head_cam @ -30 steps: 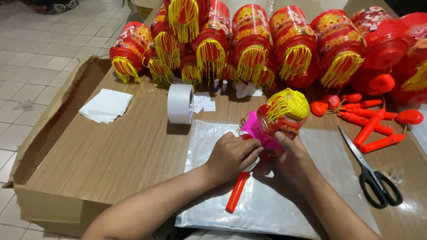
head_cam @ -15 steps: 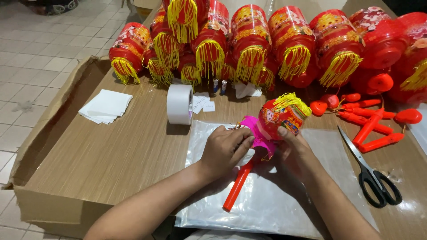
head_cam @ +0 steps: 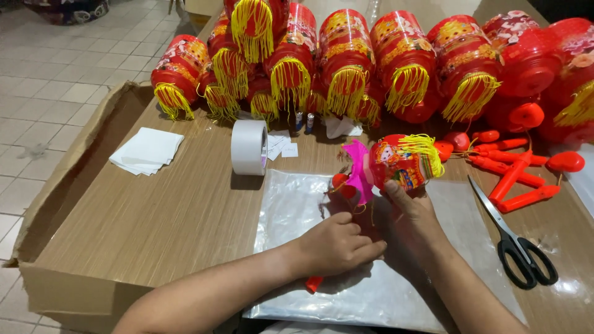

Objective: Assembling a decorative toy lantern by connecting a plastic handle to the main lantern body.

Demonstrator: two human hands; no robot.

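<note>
Head view: orange stick mostly hidden under left hand, fingers curled, grip unclear. Right hand fingers closed round small lantern, raised above clear plastic bag.

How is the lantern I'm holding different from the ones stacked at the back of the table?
The held lantern lies tilted sideways in the right hand, with a pink frill at one end; the stacked lanterns sit piled against one another, untouched, with no pink showing. The held one looks smaller than the stacked ones, though it sits closer. The left hand rests on the clear plastic sheet below it. Both kinds are red with yellow fringe.
</note>
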